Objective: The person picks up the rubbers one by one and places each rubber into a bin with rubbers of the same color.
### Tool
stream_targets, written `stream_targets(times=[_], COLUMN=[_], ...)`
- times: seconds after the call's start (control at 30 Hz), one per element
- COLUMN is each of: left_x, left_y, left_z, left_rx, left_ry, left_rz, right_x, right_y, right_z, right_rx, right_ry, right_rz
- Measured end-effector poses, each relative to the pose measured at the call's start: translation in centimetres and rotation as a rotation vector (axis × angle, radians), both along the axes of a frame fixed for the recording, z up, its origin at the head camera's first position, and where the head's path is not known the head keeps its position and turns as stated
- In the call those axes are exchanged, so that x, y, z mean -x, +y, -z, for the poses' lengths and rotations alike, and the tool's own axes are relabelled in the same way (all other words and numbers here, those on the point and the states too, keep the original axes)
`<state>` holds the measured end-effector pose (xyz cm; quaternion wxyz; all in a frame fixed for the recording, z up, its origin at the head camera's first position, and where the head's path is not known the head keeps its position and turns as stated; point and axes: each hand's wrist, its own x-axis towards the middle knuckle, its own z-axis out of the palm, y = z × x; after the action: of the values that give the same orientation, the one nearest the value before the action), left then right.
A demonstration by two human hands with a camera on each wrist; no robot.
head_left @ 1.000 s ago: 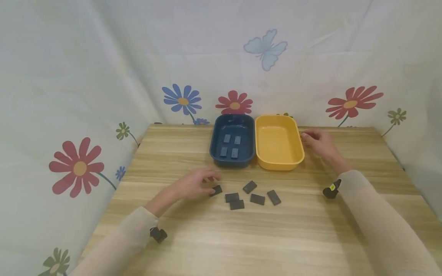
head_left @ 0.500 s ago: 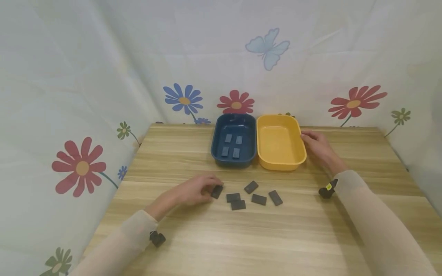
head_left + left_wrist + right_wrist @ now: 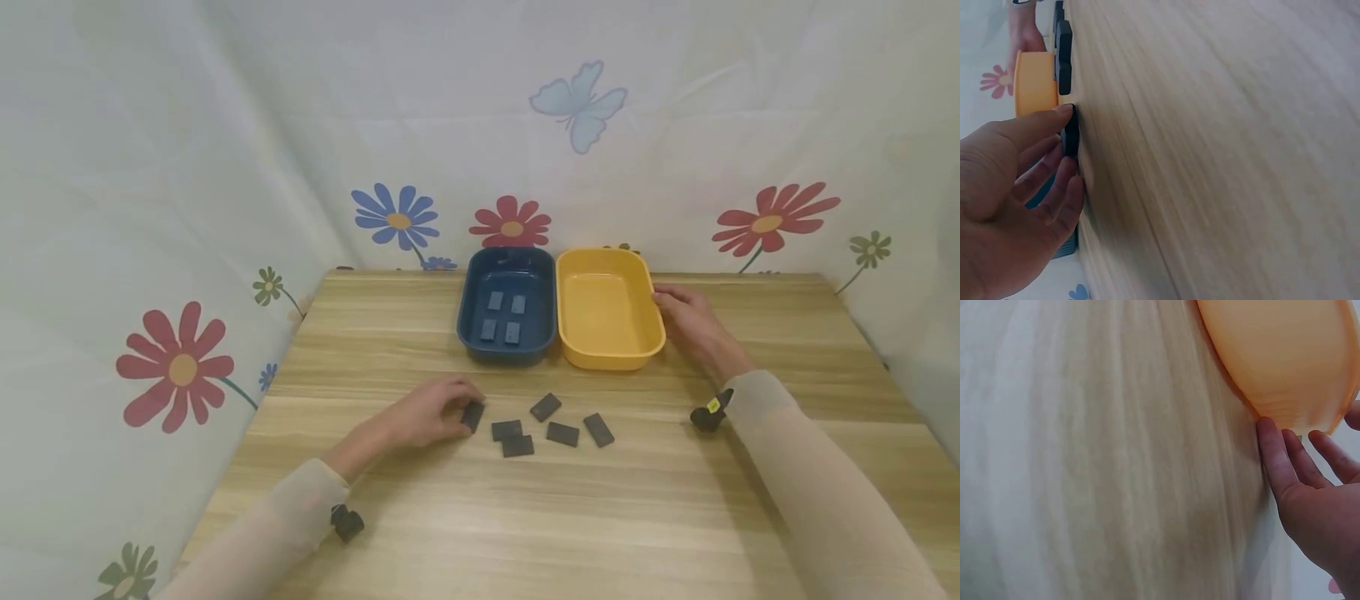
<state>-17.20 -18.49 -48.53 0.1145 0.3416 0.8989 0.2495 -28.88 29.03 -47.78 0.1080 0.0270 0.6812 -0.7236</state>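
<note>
My left hand (image 3: 431, 412) pinches a small black rectangular tile (image 3: 472, 416) between thumb and fingers, low at the wooden table. In the left wrist view the thumb lies on one end of the tile (image 3: 1070, 131), and fingertips touch its other end. Several like black tiles (image 3: 562, 433) lie flat just to the right; two of them touch or overlap. My right hand (image 3: 697, 325) rests against the right wall of the yellow tray (image 3: 611, 363). In the right wrist view its fingers (image 3: 1279, 456) are fairly straight, with tips at the tray's wall.
A dark blue tray (image 3: 507, 357) stands left of the yellow one, the two side by side near the table's back edge. Several grey-blue tiles (image 3: 512, 332) lie in the blue tray in two rows. A flowered cloth (image 3: 435, 83) hangs behind and at the sides.
My left hand has taken hold of the leftmost black tile and turned it more upright on the table. My right hand has come up against the yellow tray's side.
</note>
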Motion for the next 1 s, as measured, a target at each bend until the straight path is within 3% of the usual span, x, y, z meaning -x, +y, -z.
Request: stream_targets(times=[0.2, 0.37, 0.7, 0.83, 1.0], left_x=[0.2, 0.2, 1.1, 2.1, 3.6], left_y=[0.3, 0.5, 3.0, 4.6, 6.5], left_z=[0.3, -0.4, -5.7, -7.4, -8.5], left_rx=[0.000, -0.006, -0.122, -0.190, -0.245], left_ry=[0.014, -0.002, -0.051, -0.001, 0.058], left_rz=[0.005, 0.001, -0.042, -0.056, -0.061], right_x=[0.0, 0.0, -0.3, -0.4, -0.1], right_y=[0.0, 0.1, -0.1, -0.2, -0.1], right_z=[0.3, 0.6, 0.7, 0.7, 1.0], right_rx=[0.013, 0.020, 0.039, 0.033, 0.012], right_ry=[0.021, 0.010, 0.014, 0.010, 0.005], right_rz=[0.018, 0.030, 0.056, 0.057, 0.051])
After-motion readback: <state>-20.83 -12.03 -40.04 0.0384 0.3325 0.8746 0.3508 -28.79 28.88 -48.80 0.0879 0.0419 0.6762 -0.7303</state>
